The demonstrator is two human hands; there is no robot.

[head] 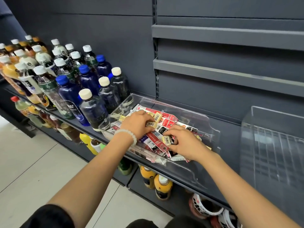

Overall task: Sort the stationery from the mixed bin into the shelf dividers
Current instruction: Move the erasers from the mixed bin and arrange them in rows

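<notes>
A clear plastic bin point(115, 115) sits on the grey shelf point(230, 129), filled with mixed stationery: red, black and white packets point(166, 119) and small yellow erasers point(157, 116). My left hand point(137, 123), with a white bead bracelet on the wrist, is in the bin and pinches a yellow barcoded eraser point(151, 124). My right hand point(184, 143) is in the bin too, its fingers curled around another yellow eraser point(166, 140). A clear acrylic divider point(271, 145) stands on the shelf to the right of the bin.
Many bottles point(88, 106) with white and blue caps crowd the shelf left of the bin. More bottles point(162, 186) stand on the lower shelf. Two narrow grey rails point(230, 37) hang on the back panel above. Tiled floor lies at the left.
</notes>
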